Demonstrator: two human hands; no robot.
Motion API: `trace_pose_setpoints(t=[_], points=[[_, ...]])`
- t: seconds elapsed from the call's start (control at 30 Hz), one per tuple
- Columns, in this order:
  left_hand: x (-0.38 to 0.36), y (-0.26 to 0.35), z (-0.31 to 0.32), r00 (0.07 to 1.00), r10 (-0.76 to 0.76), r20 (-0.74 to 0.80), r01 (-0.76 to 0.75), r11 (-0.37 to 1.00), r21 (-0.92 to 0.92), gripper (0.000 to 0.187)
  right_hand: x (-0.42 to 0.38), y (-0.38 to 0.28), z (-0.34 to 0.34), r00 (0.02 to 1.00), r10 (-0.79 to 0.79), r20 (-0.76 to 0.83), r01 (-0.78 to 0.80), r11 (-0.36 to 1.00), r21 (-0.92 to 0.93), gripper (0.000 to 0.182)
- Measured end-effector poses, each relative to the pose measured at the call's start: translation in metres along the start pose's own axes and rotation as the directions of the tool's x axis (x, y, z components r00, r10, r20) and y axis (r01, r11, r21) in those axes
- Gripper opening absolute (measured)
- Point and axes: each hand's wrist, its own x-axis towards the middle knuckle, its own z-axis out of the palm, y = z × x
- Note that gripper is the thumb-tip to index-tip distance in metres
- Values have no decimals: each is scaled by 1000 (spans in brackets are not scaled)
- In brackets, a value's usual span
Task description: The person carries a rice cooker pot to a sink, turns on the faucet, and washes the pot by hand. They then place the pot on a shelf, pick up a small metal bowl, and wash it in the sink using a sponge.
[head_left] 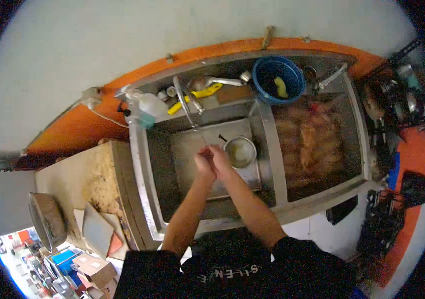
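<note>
2 bare hands, the left hand [203, 164] and the right hand [220, 158], met over the left basin [184, 148], below the faucet spout [183, 102]; a thin stream seemed to run from it. Fingers of both: bunched together, no object visible in them; couldn't tell whether clenched, loose or around something small. Small metal pot [253, 149] sat in the same basin, just beside the right hand, pale cloudy contents inside.

Risks, as I judged it: a sideways knock from the right hand could tip the pot and spill it, and splash off the hands could land in it. Wet skin would make anything held slippery. Blue bucket [264, 79] stood at the back near the divider; a bump could send it into a basin.

Hard to make out: palms and most fingertips, overlapped and blurred. Pot's base was out of sight. Right basin [322, 193] held murky brown stuff, not identifiable. Yellowish piece [281, 87] in the bucket, type unclear. Rack [407, 97] at far right was dark and cut off.
</note>
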Motion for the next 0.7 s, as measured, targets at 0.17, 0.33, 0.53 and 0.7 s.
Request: trace_pose_setpoints(t=[0.17,0.33,0.53,0.7], points=[[30,-32,-23,987,86,134,-132,913,385,30,21,6,-60,865,-494,-92,249,580,-776,24],[6,-52,-82,994,-78,-73,92,974,208,34,69,59,-190,924,-280,261,72,-543,-837,22],[-9,-23,-139,874,-191,-447,310,927,210,38,52,117,-254,910,-312,272,253,-102,-962,28],[46,-76,-227,983,-58,-175,119,924,363,46,-22,28,-146,942,-115,314,193,-580,-791,30]])
